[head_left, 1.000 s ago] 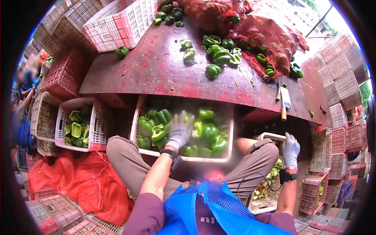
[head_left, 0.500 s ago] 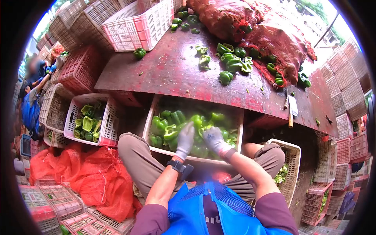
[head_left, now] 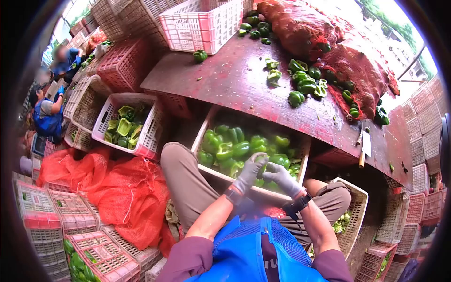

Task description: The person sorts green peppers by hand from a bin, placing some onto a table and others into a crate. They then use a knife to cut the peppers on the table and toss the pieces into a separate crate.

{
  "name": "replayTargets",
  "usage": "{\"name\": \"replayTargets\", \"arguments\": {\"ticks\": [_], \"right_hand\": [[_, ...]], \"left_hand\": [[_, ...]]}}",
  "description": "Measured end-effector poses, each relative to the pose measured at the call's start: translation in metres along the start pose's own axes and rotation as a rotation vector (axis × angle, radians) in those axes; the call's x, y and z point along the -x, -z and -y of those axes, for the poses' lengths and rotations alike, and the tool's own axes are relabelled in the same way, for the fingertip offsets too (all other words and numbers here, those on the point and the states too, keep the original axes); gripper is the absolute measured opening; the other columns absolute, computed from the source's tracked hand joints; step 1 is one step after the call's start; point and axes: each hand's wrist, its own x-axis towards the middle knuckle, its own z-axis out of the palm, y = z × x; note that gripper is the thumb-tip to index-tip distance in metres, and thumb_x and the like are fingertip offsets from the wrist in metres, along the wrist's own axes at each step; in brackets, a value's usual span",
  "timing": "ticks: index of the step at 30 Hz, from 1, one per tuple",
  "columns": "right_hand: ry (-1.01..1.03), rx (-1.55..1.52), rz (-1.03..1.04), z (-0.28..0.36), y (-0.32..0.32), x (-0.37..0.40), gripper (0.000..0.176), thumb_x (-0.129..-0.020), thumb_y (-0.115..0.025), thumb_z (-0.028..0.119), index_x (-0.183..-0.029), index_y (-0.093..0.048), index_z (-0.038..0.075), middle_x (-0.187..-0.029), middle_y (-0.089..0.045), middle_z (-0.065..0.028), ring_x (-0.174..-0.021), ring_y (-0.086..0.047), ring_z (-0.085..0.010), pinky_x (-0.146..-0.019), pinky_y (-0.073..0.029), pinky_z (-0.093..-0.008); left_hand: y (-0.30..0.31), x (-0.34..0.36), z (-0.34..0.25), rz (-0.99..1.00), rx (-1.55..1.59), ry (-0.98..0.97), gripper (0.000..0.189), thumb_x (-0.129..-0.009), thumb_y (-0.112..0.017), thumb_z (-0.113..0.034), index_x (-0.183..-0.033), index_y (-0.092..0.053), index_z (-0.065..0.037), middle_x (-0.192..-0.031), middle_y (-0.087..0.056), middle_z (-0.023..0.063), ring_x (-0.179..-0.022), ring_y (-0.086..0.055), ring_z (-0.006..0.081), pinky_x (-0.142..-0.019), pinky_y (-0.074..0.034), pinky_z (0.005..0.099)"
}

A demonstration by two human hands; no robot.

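My left hand, in a grey glove, is closed around a green pepper above the near side of a crate. Close beside it on the right, my right hand, gloved too, has its fingers curled in by the same pepper; what its fingertips hold is hidden. Under both hands the crate is filled with green peppers, some whole and some cut open. Haze blurs this part of the view.
A reddish table bears peppers, red mesh sacks and a knife. Crates with cut peppers stand left and right. Red netting lies at left. Co-workers sit far left.
The view has turned, so the scene sits further right. My hands have come up from among the peppers to the crate's near side and closer together, with a pepper now between them.
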Motion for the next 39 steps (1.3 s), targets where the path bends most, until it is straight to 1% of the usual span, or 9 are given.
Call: {"name": "replayTargets", "arguments": {"ticks": [5, 9, 13, 19, 22, 26, 31, 35, 39], "right_hand": [[0.058, 0.174, -0.206, -0.025, -0.015, -0.007, 0.030, -0.094, -0.064, 0.017, -0.118, -0.061, -0.001, -0.101, -0.070, -0.0059, -0.092, -0.061, -0.0107, -0.079, -0.048, -0.0281], [0.056, 0.830, -0.331, 0.010, -0.028, -0.002, 0.024, -0.090, -0.064, 0.027, -0.099, -0.063, 0.004, -0.092, -0.069, -0.0205, -0.088, -0.066, -0.0405, -0.072, -0.050, -0.0473], [0.123, 0.933, -0.383, 0.037, 0.005, 0.024, 0.024, -0.088, -0.066, 0.027, -0.091, -0.062, 0.004, -0.081, -0.065, -0.0195, -0.080, -0.065, -0.0401, -0.067, -0.049, -0.0487], [0.318, 0.960, -0.767, 0.064, 0.081, 0.104, 0.015, -0.084, -0.071, 0.011, -0.094, -0.064, 0.003, -0.079, -0.064, -0.0163, -0.072, -0.066, -0.0298, -0.064, -0.051, -0.0384], [0.175, 1.024, -1.072, 0.059, 0.131, 0.156, 0.015, -0.086, -0.068, 0.012, -0.096, -0.062, 0.003, -0.082, -0.065, -0.0157, -0.074, -0.066, -0.0317, -0.065, -0.050, -0.0391], [-0.412, 1.273, -1.276, 0.002, 0.200, 0.247, 0.022, -0.087, -0.065, 0.017, -0.105, -0.061, 0.005, -0.090, -0.067, -0.0172, -0.085, -0.067, -0.0355, -0.072, -0.052, -0.0449], [-0.780, 1.233, -1.188, -0.060, 0.217, 0.295, 0.046, -0.085, -0.062, 0.014, -0.130, -0.054, 0.006, -0.120, -0.062, -0.0212, -0.107, -0.063, -0.0378, -0.088, -0.052, -0.0469], [-0.053, 1.058, -1.221, 0.027, 0.158, 0.205, 0.042, -0.087, -0.064, 0.011, -0.128, -0.058, 0.005, -0.118, -0.063, -0.0186, -0.110, -0.061, -0.0333, -0.097, -0.048, -0.0404], [0.030, 0.521, -0.939, 0.021, 0.112, 0.101, 0.056, -0.086, -0.068, 0.015, -0.138, -0.049, 0.001, -0.132, -0.056, -0.0185, -0.119, -0.056, -0.0307, -0.101, -0.044, -0.0376]], "left_hand": [[-0.008, 0.007, -0.023, -0.169, -0.232, -0.252, 0.033, -0.087, -0.075, -0.025, -0.111, -0.063, -0.006, -0.096, -0.064, 0.0014, -0.088, -0.059, 0.0089, -0.080, -0.049, 0.0256], [-0.007, 0.002, -0.034, -0.306, -0.690, -0.500, 0.044, -0.075, -0.081, -0.026, -0.108, -0.063, -0.005, -0.105, -0.064, 0.0169, -0.101, -0.062, 0.0302, -0.091, -0.048, 0.0390], [0.030, -0.032, -0.071, -0.556, -0.980, -0.756, 0.048, -0.075, -0.080, -0.029, -0.114, -0.060, -0.009, -0.107, -0.060, 0.0158, -0.100, -0.060, 0.0349, -0.089, -0.048, 0.0445], [0.137, -0.132, -0.077, -0.690, -1.337, -0.399, 0.063, -0.087, -0.066, -0.043, -0.139, -0.046, -0.013, -0.131, -0.051, 0.0208, -0.120, -0.051, 0.0383, -0.097, -0.042, 0.0537], [0.156, -0.154, -0.061, -0.590, -1.706, -0.134, 0.097, -0.088, -0.063, -0.046, -0.159, -0.002, -0.018, -0.158, -0.030, 0.0177, -0.139, -0.034, 0.0443, -0.112, -0.027, 0.0576], [0.147, -0.153, -0.065, -0.464, -1.852, -0.081, 0.062, -0.092, -0.056, -0.045, -0.141, -0.050, -0.007, -0.152, -0.038, 0.0187, -0.139, -0.033, 0.0443, -0.114, -0.024, 0.0572], [0.162, -0.136, -0.067, -0.302, -1.786, -0.135, 0.072, -0.093, -0.053, -0.048, -0.150, -0.036, -0.009, -0.155, -0.033, 0.0196, -0.140, -0.031, 0.0453, -0.116, -0.023, 0.0554], [0.143, -0.146, -0.103, -0.159, -1.755, 0.119, 0.061, -0.094, -0.051, -0.047, -0.143, -0.047, -0.012, -0.150, -0.040, 0.0187, -0.137, -0.036, 0.0441, -0.110, -0.029, 0.0608], [0.194, -0.160, -0.076, -0.555, -1.201, -0.423, 0.055, -0.095, -0.055, -0.041, -0.137, -0.052, -0.007, -0.147, -0.042, 0.0242, -0.134, -0.043, 0.0413, -0.110, -0.037, 0.0474]]}}
